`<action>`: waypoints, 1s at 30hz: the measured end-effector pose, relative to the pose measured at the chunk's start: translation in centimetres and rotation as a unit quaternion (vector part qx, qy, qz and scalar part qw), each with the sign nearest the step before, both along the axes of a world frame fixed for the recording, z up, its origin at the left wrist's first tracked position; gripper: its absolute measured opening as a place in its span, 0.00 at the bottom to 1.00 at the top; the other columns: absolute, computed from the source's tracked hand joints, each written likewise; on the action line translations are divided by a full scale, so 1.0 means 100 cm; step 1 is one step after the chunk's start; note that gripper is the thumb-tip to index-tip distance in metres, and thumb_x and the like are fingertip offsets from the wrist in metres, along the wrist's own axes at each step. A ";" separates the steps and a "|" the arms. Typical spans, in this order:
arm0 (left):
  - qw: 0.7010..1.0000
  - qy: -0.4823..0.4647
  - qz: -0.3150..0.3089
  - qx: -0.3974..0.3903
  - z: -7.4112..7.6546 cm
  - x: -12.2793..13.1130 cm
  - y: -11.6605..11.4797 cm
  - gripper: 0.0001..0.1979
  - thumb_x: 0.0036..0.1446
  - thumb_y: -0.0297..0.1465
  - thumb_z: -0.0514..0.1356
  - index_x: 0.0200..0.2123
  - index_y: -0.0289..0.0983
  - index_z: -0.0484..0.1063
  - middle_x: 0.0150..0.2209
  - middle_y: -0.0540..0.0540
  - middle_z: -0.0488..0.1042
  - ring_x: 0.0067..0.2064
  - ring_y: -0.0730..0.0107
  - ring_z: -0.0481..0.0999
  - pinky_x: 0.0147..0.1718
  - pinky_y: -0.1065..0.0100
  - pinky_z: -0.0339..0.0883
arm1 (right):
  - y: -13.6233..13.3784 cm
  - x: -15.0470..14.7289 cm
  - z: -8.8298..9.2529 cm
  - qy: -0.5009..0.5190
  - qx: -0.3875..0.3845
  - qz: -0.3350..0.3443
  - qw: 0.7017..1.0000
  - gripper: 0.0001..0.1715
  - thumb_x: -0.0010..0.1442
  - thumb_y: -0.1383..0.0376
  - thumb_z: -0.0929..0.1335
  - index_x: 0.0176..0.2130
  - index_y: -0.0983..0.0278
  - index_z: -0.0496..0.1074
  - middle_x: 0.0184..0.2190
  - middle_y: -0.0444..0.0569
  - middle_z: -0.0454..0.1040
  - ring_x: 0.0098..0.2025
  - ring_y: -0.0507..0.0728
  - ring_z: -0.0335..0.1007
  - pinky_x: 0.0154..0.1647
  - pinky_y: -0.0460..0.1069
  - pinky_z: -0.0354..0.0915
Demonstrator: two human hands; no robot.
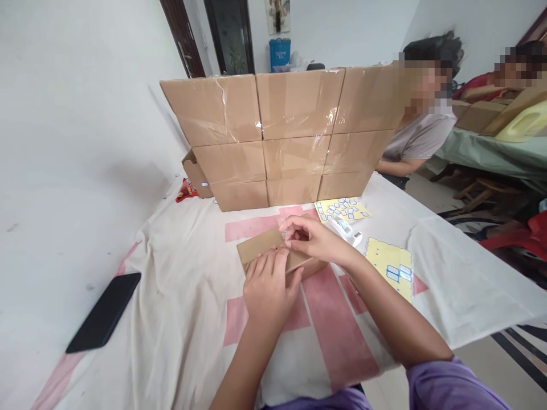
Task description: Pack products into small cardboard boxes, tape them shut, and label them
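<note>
A small flat cardboard box point(260, 246) lies in the middle of the cloth-covered table point(179, 319). My left hand point(267, 287) lies flat on its near side, fingers stretched out and pressing the lid. My right hand point(314, 239) rests on the box's far right part with its fingers curled in a pinch; what they pinch looks like clear tape but is too small to name. A white tape dispenser point(345, 229) sits just right of that hand.
A wall of stacked taped cardboard boxes point(290, 136) stands at the back. Two yellow sticker sheets point(342, 209) point(391, 265) lie at right, a black phone point(105, 312) at left, a red packet point(186, 191) by the stack. Two other people sit at the right.
</note>
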State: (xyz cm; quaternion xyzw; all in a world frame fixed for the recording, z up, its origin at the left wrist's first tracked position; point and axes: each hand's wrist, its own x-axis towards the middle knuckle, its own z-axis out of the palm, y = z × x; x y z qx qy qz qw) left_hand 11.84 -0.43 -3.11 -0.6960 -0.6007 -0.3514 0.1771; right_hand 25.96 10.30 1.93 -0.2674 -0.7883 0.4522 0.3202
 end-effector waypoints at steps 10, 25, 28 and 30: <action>0.999 0.030 0.010 -0.012 -0.001 0.003 0.001 0.16 0.60 0.38 0.63 0.51 0.43 0.76 0.47 0.48 0.81 0.46 0.58 0.77 0.46 0.56 0.65 | 0.004 0.004 0.000 -0.007 0.017 0.031 0.999 0.12 0.58 0.71 0.68 0.44 0.61 0.70 0.31 0.43 0.74 0.33 0.53 0.70 0.36 0.49 0.67; 1.000 0.001 0.024 -0.004 -0.001 0.007 -0.001 0.15 0.60 0.40 0.64 0.44 0.37 0.71 0.46 0.44 0.81 0.44 0.59 0.79 0.47 0.58 0.64 | 0.008 0.010 0.005 0.039 -0.070 0.033 0.996 0.14 0.57 0.68 0.71 0.45 0.62 0.72 0.34 0.45 0.76 0.37 0.54 0.74 0.40 0.49 0.67; 1.000 -0.003 0.025 0.005 -0.003 0.007 -0.001 0.17 0.60 0.40 0.63 0.47 0.35 0.70 0.46 0.41 0.81 0.44 0.58 0.79 0.46 0.58 0.65 | 0.007 0.011 0.005 0.025 -0.094 0.050 0.994 0.14 0.56 0.68 0.72 0.44 0.63 0.73 0.33 0.45 0.77 0.36 0.54 0.74 0.40 0.49 0.68; 1.000 0.004 0.023 0.009 -0.002 0.007 -0.002 0.18 0.61 0.40 0.62 0.49 0.36 0.70 0.47 0.41 0.81 0.46 0.57 0.79 0.47 0.58 0.64 | 0.006 0.011 0.005 0.007 -0.092 0.053 0.994 0.13 0.56 0.68 0.71 0.44 0.62 0.73 0.33 0.45 0.77 0.37 0.54 0.74 0.39 0.50 0.68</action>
